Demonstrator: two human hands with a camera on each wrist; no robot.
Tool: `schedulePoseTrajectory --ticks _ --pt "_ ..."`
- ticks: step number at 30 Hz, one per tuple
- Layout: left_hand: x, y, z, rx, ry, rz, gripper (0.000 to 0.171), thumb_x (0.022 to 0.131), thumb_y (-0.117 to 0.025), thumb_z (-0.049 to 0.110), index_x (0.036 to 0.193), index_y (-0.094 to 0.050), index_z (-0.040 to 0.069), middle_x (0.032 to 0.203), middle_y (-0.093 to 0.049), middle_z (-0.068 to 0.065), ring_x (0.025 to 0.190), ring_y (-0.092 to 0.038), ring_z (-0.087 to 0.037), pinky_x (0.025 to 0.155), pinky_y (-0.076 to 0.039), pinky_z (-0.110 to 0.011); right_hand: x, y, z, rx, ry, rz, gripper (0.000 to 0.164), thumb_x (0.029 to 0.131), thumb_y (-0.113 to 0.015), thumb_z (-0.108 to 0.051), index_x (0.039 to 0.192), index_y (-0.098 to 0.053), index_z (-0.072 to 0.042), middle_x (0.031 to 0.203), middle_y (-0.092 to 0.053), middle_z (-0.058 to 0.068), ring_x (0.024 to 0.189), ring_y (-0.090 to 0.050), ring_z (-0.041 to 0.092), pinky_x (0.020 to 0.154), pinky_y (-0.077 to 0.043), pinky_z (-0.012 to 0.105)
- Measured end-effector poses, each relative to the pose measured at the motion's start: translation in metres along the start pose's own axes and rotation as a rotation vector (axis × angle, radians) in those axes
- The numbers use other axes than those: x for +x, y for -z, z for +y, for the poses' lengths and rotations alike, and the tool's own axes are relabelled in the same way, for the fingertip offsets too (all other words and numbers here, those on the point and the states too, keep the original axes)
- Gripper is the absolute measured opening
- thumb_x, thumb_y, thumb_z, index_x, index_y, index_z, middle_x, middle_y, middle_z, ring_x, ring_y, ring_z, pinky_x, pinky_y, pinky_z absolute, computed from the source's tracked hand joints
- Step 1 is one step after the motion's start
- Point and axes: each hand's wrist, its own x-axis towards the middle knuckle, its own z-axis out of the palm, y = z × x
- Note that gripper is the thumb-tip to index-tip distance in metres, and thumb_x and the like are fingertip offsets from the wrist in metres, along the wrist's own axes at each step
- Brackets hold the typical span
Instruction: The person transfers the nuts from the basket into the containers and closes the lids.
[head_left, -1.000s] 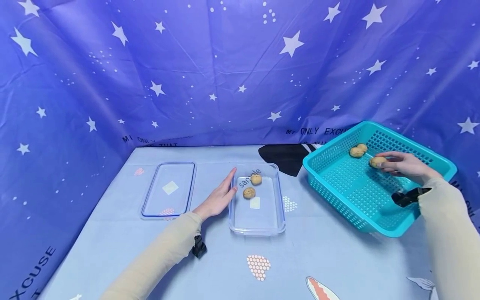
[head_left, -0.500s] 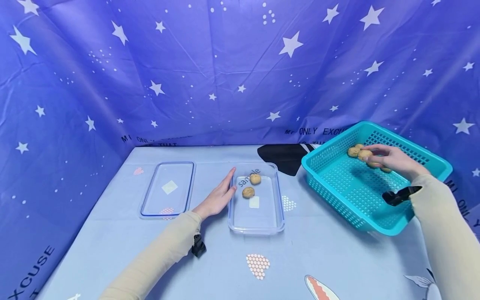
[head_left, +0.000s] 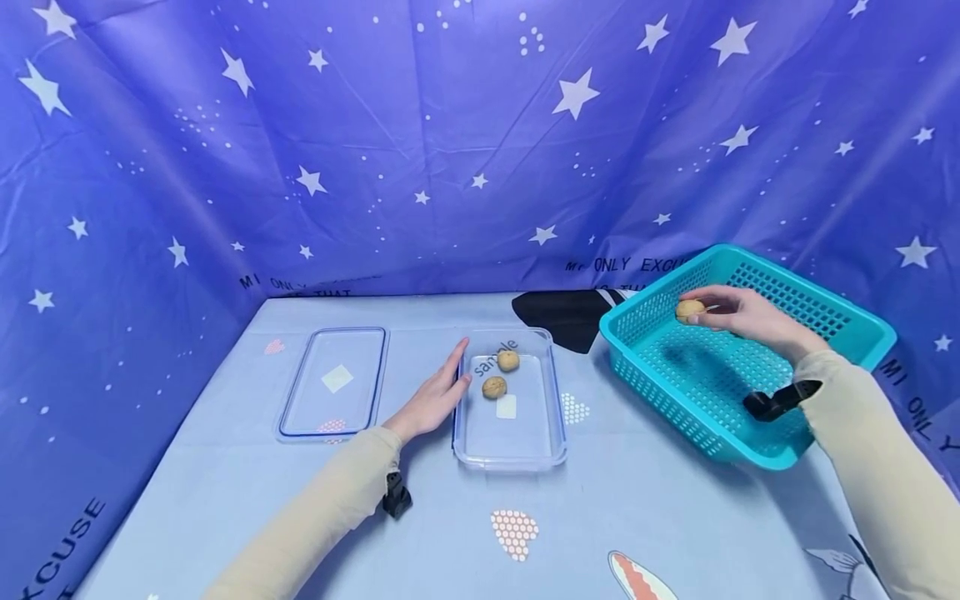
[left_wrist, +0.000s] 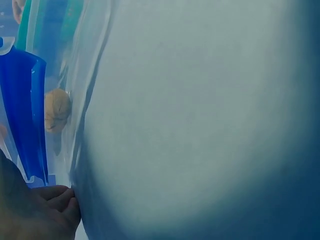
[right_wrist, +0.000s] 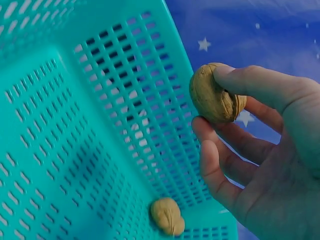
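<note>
My right hand (head_left: 753, 318) pinches a walnut (right_wrist: 215, 95) between thumb and fingertips, held up over the turquoise basket (head_left: 663, 407). Low in a corner of that basket, the right wrist view shows two more walnuts (right_wrist: 167, 215) lying together; in the head view the hand hides them. My left hand (head_left: 431, 402) rests with straight fingers against the left side of a clear plastic food container (head_left: 510, 460). Inside the container lie two walnuts, one nearer the back (head_left: 507, 361) and the other (head_left: 494, 387) just in front and to the left.
A clear lid (head_left: 311, 404) with a blue seal lies flat on the table left of the container. The patterned pale blue tablecloth (head_left: 420, 542) covers the table. Behind it hangs a blue curtain (head_left: 450, 125) with white stars.
My right hand has lifted the walnut and carried it left across the basket, past the other walnuts. The left hand and the container have stayed in place.
</note>
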Motion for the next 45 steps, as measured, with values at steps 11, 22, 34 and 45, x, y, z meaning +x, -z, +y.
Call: schedulePoseTrajectory --ticks 11,22,34,45 --pt "-0.004 0.003 0.006 0.000 0.068 -0.034 0.062 0.104 -0.036 0.038 0.157 -0.004 0.031 0.150 -0.034 -0.019 0.128 -0.041 -0.046 0.106 -0.030 -0.058 -0.001 -0.016 -0.033 0.036 0.057 -0.001 0.049 0.097 -0.060 -0.018 0.139 -0.046 0.002 0.126 -0.053 0.019 0.098 -0.057 0.004 0.080 -0.050 0.023" --pt "-0.002 0.006 0.007 0.004 0.070 -0.043 0.064 0.104 -0.038 0.038 0.157 -0.003 0.032 0.155 -0.027 -0.013 0.132 -0.037 -0.044 0.108 -0.027 -0.057 -0.006 -0.034 -0.065 0.115 0.094 0.055 0.044 0.096 -0.063 -0.018 0.136 -0.053 -0.006 0.124 -0.055 0.009 0.105 -0.056 0.013 0.082 -0.050 0.024" --pt "-0.001 0.009 0.007 0.043 0.044 -0.025 0.064 0.103 -0.039 0.037 0.157 -0.005 0.029 0.156 -0.025 -0.014 0.138 -0.028 -0.040 0.110 -0.021 -0.058 0.000 -0.063 -0.089 0.161 0.130 -0.019 0.045 0.095 -0.064 -0.021 0.137 -0.052 -0.008 0.133 -0.051 0.010 0.112 -0.053 0.022 0.084 -0.050 0.028" --pt "-0.004 0.006 0.009 0.110 0.085 0.000 0.063 0.101 -0.038 0.045 0.156 -0.010 0.034 0.150 -0.033 -0.021 0.136 -0.028 -0.039 0.104 -0.029 -0.064 0.014 -0.102 -0.099 0.210 0.205 -0.104 0.039 0.092 -0.067 -0.014 0.129 -0.058 -0.006 0.125 -0.057 0.012 0.104 -0.058 0.028 0.083 -0.052 0.035"
